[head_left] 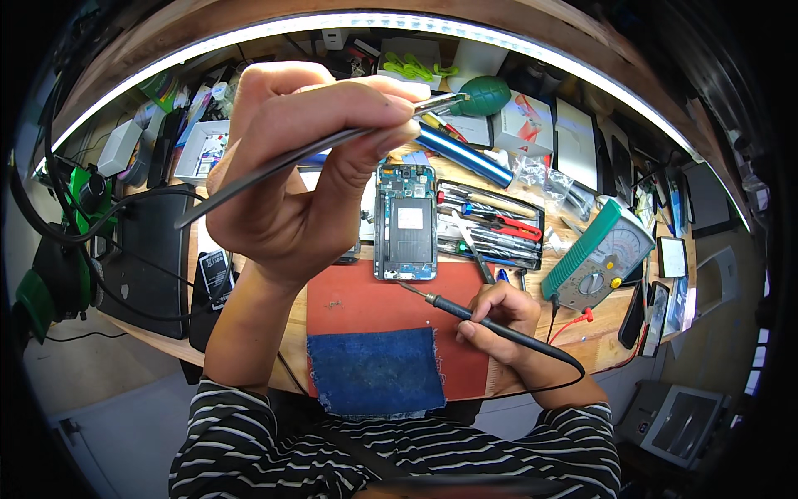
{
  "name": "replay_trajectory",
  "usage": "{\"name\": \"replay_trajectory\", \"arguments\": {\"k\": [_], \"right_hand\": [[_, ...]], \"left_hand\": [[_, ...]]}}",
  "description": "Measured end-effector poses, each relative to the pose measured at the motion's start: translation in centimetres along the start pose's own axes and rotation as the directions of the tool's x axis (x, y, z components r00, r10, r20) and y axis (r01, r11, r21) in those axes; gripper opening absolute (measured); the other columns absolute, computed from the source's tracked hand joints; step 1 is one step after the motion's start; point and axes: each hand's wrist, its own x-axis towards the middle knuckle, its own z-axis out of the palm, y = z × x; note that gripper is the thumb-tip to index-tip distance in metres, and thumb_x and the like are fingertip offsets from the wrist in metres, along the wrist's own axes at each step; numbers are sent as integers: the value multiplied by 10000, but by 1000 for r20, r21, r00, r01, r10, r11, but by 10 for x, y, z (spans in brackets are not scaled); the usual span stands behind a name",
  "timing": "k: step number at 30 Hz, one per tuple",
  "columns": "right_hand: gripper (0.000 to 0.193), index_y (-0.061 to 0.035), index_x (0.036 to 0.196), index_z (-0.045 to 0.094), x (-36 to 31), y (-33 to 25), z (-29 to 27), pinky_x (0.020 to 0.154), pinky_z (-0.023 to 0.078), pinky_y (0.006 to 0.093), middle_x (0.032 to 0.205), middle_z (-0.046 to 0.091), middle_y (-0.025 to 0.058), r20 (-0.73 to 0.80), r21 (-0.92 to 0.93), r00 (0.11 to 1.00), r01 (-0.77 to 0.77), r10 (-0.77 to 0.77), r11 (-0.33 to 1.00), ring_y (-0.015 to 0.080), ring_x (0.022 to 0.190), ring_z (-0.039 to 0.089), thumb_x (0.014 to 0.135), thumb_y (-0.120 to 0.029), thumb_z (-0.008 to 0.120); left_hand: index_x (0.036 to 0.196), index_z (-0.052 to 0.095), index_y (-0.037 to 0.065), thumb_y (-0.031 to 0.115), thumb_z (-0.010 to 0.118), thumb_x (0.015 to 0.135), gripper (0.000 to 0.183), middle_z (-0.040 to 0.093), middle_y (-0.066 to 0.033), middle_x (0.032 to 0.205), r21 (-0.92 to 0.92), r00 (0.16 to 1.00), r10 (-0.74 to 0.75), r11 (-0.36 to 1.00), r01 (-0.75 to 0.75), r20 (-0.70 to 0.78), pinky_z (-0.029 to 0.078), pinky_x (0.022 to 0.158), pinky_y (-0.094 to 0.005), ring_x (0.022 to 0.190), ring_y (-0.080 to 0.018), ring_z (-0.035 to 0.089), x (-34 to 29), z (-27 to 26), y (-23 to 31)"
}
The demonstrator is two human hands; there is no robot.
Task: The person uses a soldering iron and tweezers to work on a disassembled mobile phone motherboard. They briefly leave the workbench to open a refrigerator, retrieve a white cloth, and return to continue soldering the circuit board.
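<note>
Raised close to the camera, my left hand pinches a pair of metal tweezers. A tiny piece seems to sit at the tweezers' tips, too small to name. Lower and to the right, my right hand holds a soldering iron by its dark grip, its thin tip pointing left. Just beyond that tip lies an opened phone, its circuit board and empty-looking battery bay facing up. Under the phone's near end spreads a red-brown mat, with a folded dark blue cloth on its near part.
Right of the phone, a tray holds screwdrivers and other tools. A green analog multimeter stands farther right, its red lead in front. A black laptop-like slab lies left among cables. Boxes and a green grenade-shaped object crowd the back.
</note>
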Motion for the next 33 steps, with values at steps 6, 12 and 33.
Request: {"name": "replay_trajectory", "arguments": {"k": [6, 12, 33], "right_hand": [[216, -15, 898, 551, 3, -2, -4, 603, 531, 252, 767, 652, 105, 86, -107, 995, 69, -60, 992, 150, 677, 695, 881, 16, 764], [210, -21, 887, 554, 5, -5, -5, 598, 530, 252, 767, 648, 102, 131, -136, 989, 88, -70, 987, 148, 665, 687, 876, 19, 760], [429, 87, 1185, 671, 15, -43, 1, 762, 577, 293, 866, 716, 132, 33, -202, 926, 374, -375, 905, 202, 839, 729, 1027, -234, 434]], "left_hand": [[1084, 645, -54, -87, 754, 868, 244, 630, -157, 1015, 48, 999, 8, 999, -9, 39, 546, 808, -333, 880, -264, 695, 2, -2, 2], [1089, 645, -67, -93, 741, 873, 238, 638, -157, 1005, -9, 1000, 18, 1000, -18, 15, 578, 798, -345, 878, -270, 699, 5, 1, 1], [1029, 718, 9, 68, 743, 939, 111, 754, -54, 917, 95, 721, -693, 719, 689, 9, 555, 800, -259, 876, -115, 725, -142, -70, 99]]}}
